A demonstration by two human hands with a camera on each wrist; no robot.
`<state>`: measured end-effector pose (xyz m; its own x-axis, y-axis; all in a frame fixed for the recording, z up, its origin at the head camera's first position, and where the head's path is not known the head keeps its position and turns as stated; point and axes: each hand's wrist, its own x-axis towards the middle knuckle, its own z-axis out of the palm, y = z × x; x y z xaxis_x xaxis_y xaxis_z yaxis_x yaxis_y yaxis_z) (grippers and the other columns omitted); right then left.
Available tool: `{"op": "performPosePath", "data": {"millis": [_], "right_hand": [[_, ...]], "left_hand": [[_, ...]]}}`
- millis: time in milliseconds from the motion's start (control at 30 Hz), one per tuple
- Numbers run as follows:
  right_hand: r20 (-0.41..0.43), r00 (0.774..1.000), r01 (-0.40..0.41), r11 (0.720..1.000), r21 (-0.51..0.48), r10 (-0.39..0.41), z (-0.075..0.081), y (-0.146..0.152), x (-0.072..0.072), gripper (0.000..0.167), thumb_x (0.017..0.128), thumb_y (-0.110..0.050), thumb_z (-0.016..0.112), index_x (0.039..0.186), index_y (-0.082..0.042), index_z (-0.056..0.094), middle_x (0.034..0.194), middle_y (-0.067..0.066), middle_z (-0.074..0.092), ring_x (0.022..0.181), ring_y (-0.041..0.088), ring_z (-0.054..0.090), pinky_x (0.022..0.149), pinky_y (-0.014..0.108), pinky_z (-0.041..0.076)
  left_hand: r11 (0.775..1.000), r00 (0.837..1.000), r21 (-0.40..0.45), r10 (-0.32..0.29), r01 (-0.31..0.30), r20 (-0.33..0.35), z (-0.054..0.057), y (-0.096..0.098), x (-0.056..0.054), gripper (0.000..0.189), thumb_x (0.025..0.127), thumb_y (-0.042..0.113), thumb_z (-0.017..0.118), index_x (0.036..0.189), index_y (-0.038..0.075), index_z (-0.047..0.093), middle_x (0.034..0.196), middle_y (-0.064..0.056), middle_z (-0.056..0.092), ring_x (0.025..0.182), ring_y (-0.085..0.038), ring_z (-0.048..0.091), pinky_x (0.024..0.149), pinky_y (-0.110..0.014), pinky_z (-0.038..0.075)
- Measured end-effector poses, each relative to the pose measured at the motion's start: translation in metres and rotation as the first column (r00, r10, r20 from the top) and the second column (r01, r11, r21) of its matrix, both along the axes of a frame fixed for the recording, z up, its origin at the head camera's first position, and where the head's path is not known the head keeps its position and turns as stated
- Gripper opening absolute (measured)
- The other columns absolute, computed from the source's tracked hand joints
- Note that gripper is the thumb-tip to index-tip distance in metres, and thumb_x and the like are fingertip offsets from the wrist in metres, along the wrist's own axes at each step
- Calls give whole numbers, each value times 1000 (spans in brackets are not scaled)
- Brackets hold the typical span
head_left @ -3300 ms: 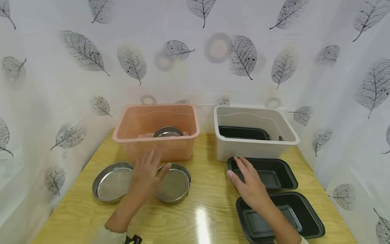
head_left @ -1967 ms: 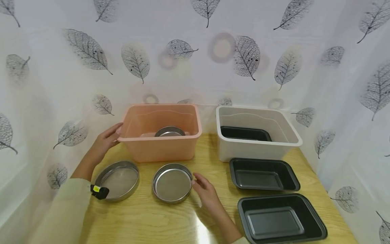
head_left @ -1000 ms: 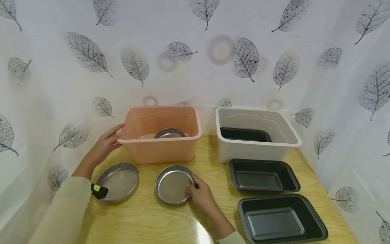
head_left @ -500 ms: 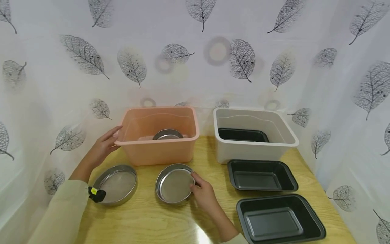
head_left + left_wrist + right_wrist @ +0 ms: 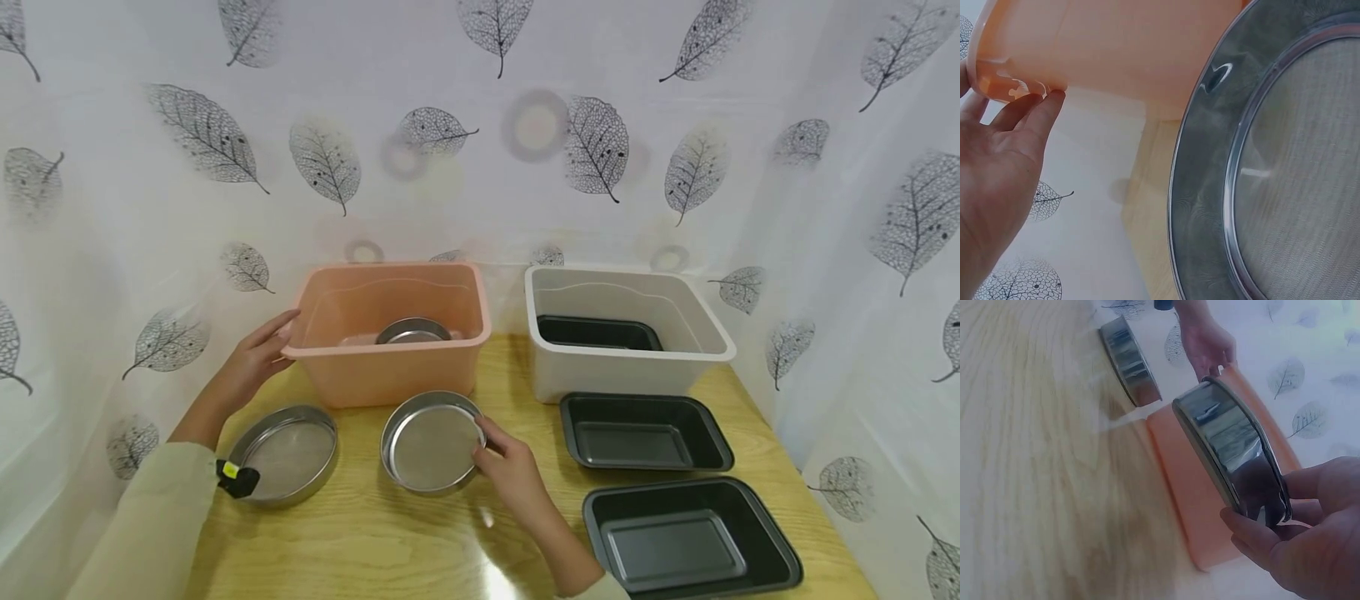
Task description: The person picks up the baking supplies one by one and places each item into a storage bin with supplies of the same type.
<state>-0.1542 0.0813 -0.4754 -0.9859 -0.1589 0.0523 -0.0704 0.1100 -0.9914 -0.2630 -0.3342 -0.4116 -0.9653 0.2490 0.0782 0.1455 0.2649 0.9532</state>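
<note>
My right hand (image 5: 516, 475) pinches the right rim of a round metal sieve (image 5: 429, 450), thumb inside and fingers outside. The right wrist view shows this sieve (image 5: 1229, 437) tilted and raised off the table, in front of the pink bin. My left hand (image 5: 251, 368) grips the left end of the pink plastic bin (image 5: 393, 379); in the left wrist view its fingers (image 5: 1047, 115) curl under the rim. A second sieve (image 5: 292, 458) with fine mesh lies on the table below my left forearm. Another round metal sieve (image 5: 414, 327) sits inside the pink bin, partly hidden by its front wall.
To the right stands a white plastic bin (image 5: 622, 373) with a black pan (image 5: 600, 332) inside. Before it lie two black rectangular loaf pans, the far one (image 5: 645, 429) and the near one (image 5: 678, 537). A leaf-print curtain (image 5: 480, 183) surrounds the wooden table (image 5: 360, 550).
My left hand moved from over the sieves to the pink bin's left end. My right hand left the black pans, took the right-hand sieve by its rim and lifted it slightly.
</note>
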Motion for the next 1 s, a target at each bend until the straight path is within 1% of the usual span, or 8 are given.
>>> {"op": "performPosePath", "data": {"millis": [167,300,367,467,533,600,833,1000], "right_hand": [[-27,1000,1,1000,28,0,19,1,4,48,97,-10,65,144,-4,55,150,19,50,136,37,51,91,22,55],[-29,1000,-3,1000,-2,2,36,2,6,48,97,-13,66,143,-6,56,149,19,52,136,37,50,90,24,57],[-32,999,-2,1000,-14,1,45,3,6,48,96,-13,67,143,-6,57,147,18,54,136,36,50,89,24,57],[-57,998,-4,1000,-26,3,57,4,1,47,95,-11,67,142,-5,58,145,18,56,135,37,51,88,25,57],[-74,997,-11,999,-40,8,65,5,-4,48,95,-8,66,141,-4,58,146,18,55,134,37,51,87,25,58],[-92,996,-23,998,-53,18,73,6,-10,48,94,-5,65,141,-2,58,150,19,51,135,38,51,86,25,58],[-93,993,-78,994,-83,70,100,9,-35,49,97,-3,62,145,-1,52,150,20,50,126,34,57,89,29,58],[-84,993,-91,991,-97,83,109,8,-54,51,97,-3,61,147,-1,50,156,18,43,126,33,58,90,29,58]], "left_hand": [[1000,1000,21,-11,11,0,0,-1,-2,61,110,37,37,163,16,15,169,-20,3,150,-44,18,92,-6,46],[999,1000,36,-10,10,-7,-1,-2,-2,60,111,34,37,163,13,15,168,-22,2,150,-40,22,91,-6,46],[999,1000,46,-10,11,-9,-1,-3,-2,61,111,33,38,163,13,15,168,-23,3,149,-29,31,92,-6,46],[998,1000,68,-15,16,-16,-3,-3,-2,61,110,33,38,163,12,16,167,-25,3,136,-7,45,92,-8,47],[996,1000,88,-22,24,-16,-3,-3,-2,61,110,32,39,163,11,16,167,-26,2,126,4,49,92,-8,47],[995,999,98,-27,29,-18,-4,-3,-3,60,111,31,38,163,10,16,166,-27,2,120,9,51,92,-8,48],[997,1000,82,-16,17,-16,-3,-1,-4,60,111,31,38,163,11,16,166,-27,4,119,8,52,91,-8,48],[997,1000,72,-9,9,-10,-3,0,-4,60,110,32,38,163,12,16,167,-26,6,120,7,52,91,-8,47]]}}
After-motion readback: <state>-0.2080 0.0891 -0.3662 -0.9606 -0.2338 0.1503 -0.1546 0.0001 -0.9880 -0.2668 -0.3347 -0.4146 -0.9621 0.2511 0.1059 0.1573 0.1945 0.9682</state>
